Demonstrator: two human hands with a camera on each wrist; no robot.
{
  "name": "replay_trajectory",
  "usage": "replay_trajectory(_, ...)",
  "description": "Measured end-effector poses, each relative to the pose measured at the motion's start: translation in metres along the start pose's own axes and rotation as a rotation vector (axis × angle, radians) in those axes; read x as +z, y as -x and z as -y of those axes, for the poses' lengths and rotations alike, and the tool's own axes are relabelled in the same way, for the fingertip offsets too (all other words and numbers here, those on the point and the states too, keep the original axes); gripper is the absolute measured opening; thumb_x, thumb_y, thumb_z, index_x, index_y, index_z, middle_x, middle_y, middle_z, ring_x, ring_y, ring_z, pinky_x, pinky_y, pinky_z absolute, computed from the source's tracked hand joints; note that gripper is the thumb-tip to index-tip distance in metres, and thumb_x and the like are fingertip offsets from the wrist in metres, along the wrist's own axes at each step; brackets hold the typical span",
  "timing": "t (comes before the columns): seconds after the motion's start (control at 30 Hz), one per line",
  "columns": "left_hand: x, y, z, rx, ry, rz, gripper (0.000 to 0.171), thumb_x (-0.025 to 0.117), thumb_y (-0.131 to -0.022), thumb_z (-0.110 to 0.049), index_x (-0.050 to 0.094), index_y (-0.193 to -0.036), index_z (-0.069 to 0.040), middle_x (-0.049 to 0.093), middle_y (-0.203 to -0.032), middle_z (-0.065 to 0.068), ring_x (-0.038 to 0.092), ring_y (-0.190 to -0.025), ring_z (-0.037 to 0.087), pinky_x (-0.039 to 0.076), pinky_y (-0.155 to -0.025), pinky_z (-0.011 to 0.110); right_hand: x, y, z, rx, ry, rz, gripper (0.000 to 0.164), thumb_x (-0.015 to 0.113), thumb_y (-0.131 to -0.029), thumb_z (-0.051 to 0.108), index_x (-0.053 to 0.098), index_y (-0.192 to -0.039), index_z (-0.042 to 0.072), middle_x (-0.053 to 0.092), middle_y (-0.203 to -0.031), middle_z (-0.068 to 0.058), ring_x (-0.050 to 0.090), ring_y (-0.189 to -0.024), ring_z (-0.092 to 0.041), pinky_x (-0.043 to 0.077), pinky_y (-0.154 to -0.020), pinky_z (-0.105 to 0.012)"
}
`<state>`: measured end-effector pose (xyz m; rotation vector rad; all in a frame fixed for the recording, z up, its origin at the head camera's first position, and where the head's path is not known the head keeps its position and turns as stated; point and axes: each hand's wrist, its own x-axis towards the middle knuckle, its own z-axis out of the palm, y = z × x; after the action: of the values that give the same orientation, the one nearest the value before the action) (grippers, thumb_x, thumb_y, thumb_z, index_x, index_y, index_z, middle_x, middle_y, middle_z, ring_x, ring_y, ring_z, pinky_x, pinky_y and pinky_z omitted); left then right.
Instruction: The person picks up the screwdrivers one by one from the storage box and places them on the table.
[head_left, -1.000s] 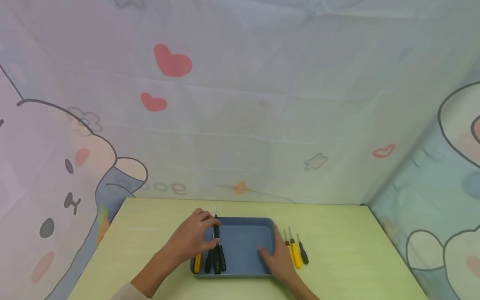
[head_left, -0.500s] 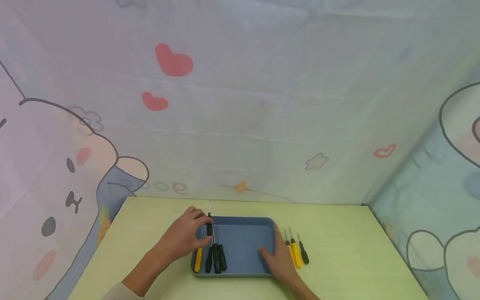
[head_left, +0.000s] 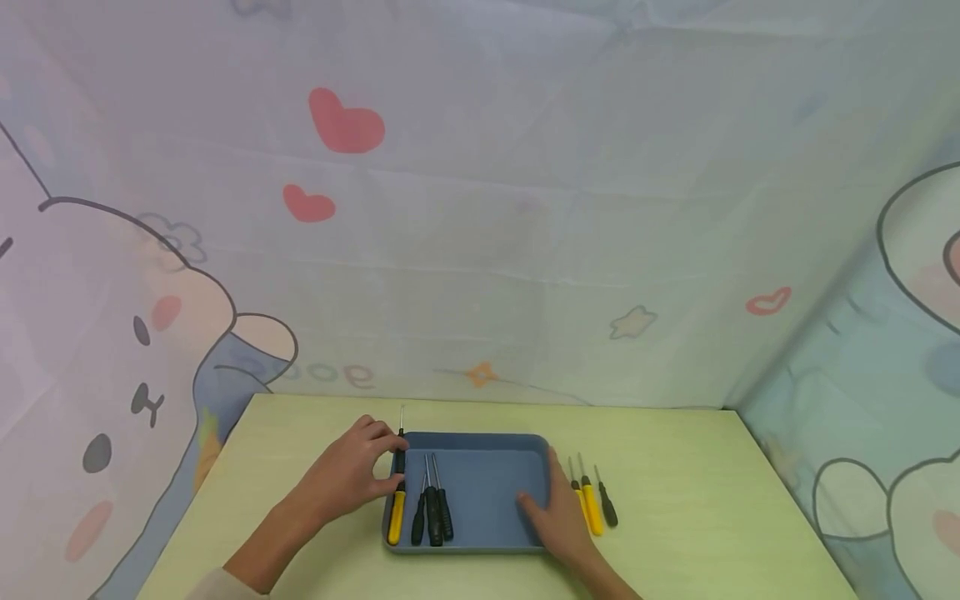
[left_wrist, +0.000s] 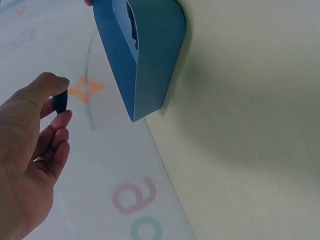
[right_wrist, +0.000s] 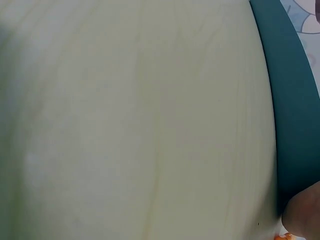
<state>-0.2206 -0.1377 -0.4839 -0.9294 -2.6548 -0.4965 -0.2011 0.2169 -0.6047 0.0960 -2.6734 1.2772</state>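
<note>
My left hand pinches a small black screwdriver by its handle, shaft pointing away, over the left side of a blue-grey tray. In the left wrist view the handle shows between thumb and fingers. Inside the tray, below the held screwdriver, lies a yellow screwdriver; just right of it are black screwdrivers side by side, shafts pointing away. My right hand grips the tray's right wall, thumb on the inner side and fingers outside. In the right wrist view only a bit of that hand shows.
Right of the tray, on the pale yellow table, lie yellow screwdrivers, one partly hidden by the right hand, and a black screwdriver. A printed cloth hangs behind the table and along both sides.
My left hand has moved left with the black screwdriver, from above the black ones to above the yellow one. The right hand and tray stay almost in place.
</note>
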Motion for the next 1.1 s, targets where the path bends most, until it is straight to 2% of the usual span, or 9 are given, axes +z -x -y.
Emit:
replay_trajectory(0.13, -0.001, 0.003, 0.004, -0.025, 0.004, 0.022, 0.034, 0.092, -0.083, -0.023, 0.078, -0.113, -0.015, 0.066, -0.107, -0.004, 0.054, -0.1, 0.016, 0.057, -0.081, 0.033, 0.0, 0.0, 0.0, 0.003, 0.002, 0.002, 0.09, 0.074, -0.098, 0.027, 0.023, -0.166, -0.005, 0.036, -0.166, -0.027, 0.041, -0.149, -0.045, 0.035, -0.121, -0.059)
replay_trajectory(0.37, 0.001, 0.009, 0.014, -0.026, -0.009, 0.028, 0.035, 0.093, -0.082, -0.024, 0.079, -0.112, -0.014, 0.066, -0.105, -0.004, 0.054, -0.098, 0.016, 0.057, -0.081, 0.034, 0.0, 0.001, 0.0, 0.004, -0.007, 0.004, 0.09, 0.075, -0.098, 0.027, 0.024, -0.166, -0.004, 0.036, -0.166, -0.027, 0.041, -0.149, -0.045, 0.034, -0.121, -0.059)
replay_trajectory(0.7, 0.001, 0.017, 0.026, -0.022, -0.017, 0.085, 0.032, 0.093, -0.081, -0.022, 0.079, -0.109, -0.014, 0.068, -0.103, -0.004, 0.056, -0.098, 0.017, 0.057, -0.082, 0.035, 0.001, 0.001, -0.001, 0.019, -0.01, 0.006, 0.091, 0.075, -0.098, 0.027, 0.023, -0.167, -0.002, 0.036, -0.166, -0.026, 0.041, -0.15, -0.045, 0.034, -0.121, -0.06)
replay_trajectory(1.1, 0.008, 0.021, 0.037, -0.042, 0.049, 0.227, 0.031, 0.091, -0.083, -0.015, 0.078, -0.11, -0.007, 0.068, -0.102, -0.001, 0.055, -0.097, 0.02, 0.056, -0.083, 0.039, -0.001, 0.002, 0.001, 0.015, -0.02, 0.004, 0.09, 0.075, -0.098, 0.027, 0.023, -0.166, -0.003, 0.036, -0.166, -0.026, 0.041, -0.149, -0.045, 0.034, -0.121, -0.06)
